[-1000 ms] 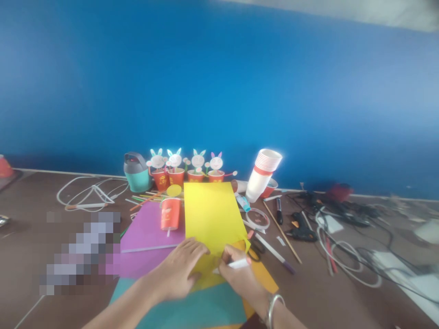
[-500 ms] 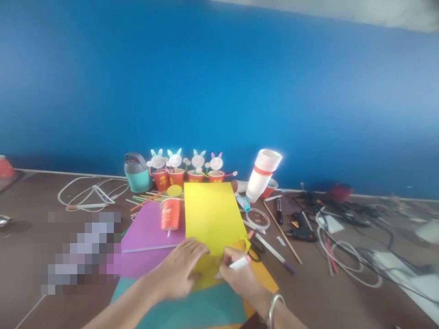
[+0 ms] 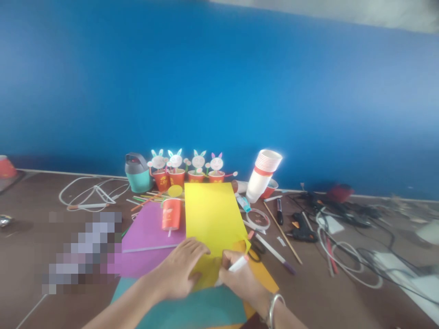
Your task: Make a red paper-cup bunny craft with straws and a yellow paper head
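Note:
A yellow sheet of paper (image 3: 211,214) lies in front of me, on top of teal paper (image 3: 195,308) and orange paper (image 3: 265,276). My left hand (image 3: 180,269) rests flat on its left side, fingers stretched out. In my right hand (image 3: 240,276) is a white marker (image 3: 238,263) with a reddish end, its tip down near the yellow sheet's lower edge; the exact contact point is hidden by the fingers. Left of the sheet, a red paper cup (image 3: 171,214) stands upside down on purple paper (image 3: 146,228). Black-handled scissors (image 3: 255,252) lie partly under the yellow sheet's right corner.
Several red cups with rabbit figures (image 3: 198,161) line the wall beside a teal container (image 3: 139,176). A leaning stack of white cups (image 3: 262,176) stands back right. A glue gun (image 3: 302,228), clear tape roll (image 3: 258,219), wooden stick (image 3: 283,233) and cables (image 3: 353,256) lie to the right.
My right hand and the marker have shifted slightly, with the marker tilting a little more upright. My left hand stays in place on the yellow sheet.

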A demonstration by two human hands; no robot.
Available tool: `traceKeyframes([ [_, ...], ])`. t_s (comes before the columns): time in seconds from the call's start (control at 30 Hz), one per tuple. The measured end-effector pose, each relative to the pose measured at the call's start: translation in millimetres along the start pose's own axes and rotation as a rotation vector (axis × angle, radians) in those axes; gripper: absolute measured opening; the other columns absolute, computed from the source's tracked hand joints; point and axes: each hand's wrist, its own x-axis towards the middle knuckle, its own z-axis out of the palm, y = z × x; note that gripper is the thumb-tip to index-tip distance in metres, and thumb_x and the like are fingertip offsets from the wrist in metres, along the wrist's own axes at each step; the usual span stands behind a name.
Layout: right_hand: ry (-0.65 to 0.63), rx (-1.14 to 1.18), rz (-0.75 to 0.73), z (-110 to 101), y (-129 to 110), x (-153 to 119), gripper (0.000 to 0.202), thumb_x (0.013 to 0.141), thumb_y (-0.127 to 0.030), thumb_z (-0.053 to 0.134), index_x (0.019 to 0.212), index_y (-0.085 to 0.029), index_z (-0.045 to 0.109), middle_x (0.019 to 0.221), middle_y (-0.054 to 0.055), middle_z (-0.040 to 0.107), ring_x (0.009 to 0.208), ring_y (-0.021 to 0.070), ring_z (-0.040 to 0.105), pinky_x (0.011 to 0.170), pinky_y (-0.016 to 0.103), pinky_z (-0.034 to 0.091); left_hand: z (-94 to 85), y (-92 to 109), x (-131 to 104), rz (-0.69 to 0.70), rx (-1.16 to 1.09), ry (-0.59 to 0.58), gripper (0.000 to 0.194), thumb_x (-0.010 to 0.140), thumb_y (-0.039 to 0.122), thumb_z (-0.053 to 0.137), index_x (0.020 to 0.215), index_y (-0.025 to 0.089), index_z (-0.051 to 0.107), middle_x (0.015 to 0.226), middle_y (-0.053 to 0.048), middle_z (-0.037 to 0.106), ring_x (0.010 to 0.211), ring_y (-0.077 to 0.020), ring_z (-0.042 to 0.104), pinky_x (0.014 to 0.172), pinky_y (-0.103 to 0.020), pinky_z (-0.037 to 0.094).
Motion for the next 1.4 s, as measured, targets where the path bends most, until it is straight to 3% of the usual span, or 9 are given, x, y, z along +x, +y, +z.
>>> traceKeyframes([
  [0.67,-0.006,-0.032,0.041,2.4,-4.3,0.1,0.019,0.058,-0.01,0.046,0.053,-0.024,0.033,0.049,-0.009,0.035,0.047,0.0086,0.034,0.041,0.019,0.026,0.6,0.4,-1.1,0.013,-0.001,0.018,0.052,0.073,0.007,0.056,0.122,0.023,0.045,0.125,-0.008,0.055,0.126,-0.028,0.043,0.111,-0.051,0.03],
  [1.17,0.066,-0.024,-0.008,0.6,-13.6,0.9,0.024,0.071,-0.026,0.051,0.054,-0.024,0.034,0.052,-0.007,0.037,0.049,0.0116,0.04,0.048,0.024,0.033,0.9,0.6,-1.2,0.018,0.005,0.024,0.052,0.074,0.008,0.057,0.122,0.024,0.044,0.127,-0.008,0.054,0.126,-0.0284,0.044,0.11,-0.05,0.032],
  [1.4,0.073,-0.032,0.019,2.0,-8.5,1.6,0.024,0.063,-0.018,0.051,0.052,-0.024,0.03,0.05,-0.008,0.035,0.049,0.0104,0.037,0.045,0.021,0.031,2.0,-1.0,0.3,0.022,-0.009,0.039,0.053,0.074,0.008,0.057,0.122,0.024,0.044,0.127,-0.009,0.054,0.126,-0.0292,0.043,0.11,-0.052,0.031],
])
